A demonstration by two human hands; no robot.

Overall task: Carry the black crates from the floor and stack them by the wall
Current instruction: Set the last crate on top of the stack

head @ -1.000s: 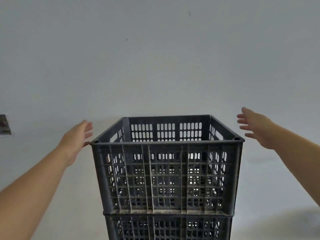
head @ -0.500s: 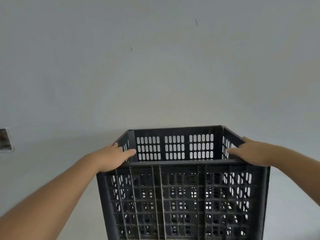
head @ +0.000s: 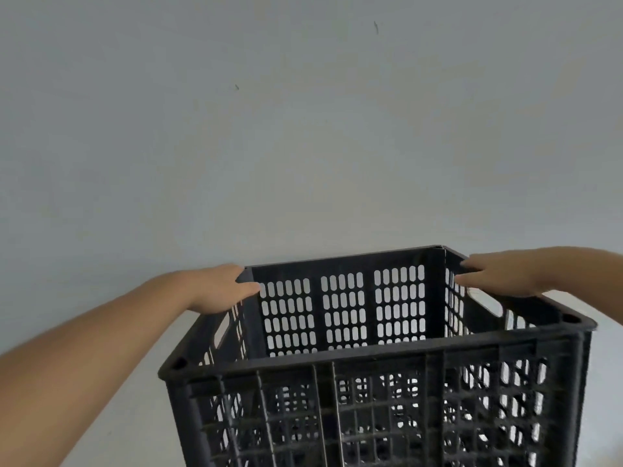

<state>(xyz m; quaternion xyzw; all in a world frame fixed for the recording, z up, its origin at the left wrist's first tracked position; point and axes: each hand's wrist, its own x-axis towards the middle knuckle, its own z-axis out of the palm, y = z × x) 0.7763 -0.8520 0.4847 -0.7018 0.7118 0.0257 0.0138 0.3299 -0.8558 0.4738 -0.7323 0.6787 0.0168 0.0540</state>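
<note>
A black slotted crate (head: 371, 357) fills the lower middle of the view, open at the top and empty inside, its far side close to the wall. My left hand (head: 219, 288) rests on the crate's far left corner, thumb pointing inward over the rim. At the far right corner my right hand (head: 499, 274) lies on the side rim with straight fingers pointing left. Whatever is under the crate is cut off by the bottom edge of the view.
A plain pale grey wall (head: 303, 129) with a few small marks fills everything behind and above the crate. Bare wall shows to the left and right of the crate.
Both hands came in from the air beside the crate onto its rim, then slid back to the far corners. The crate now looks nearer and larger.
</note>
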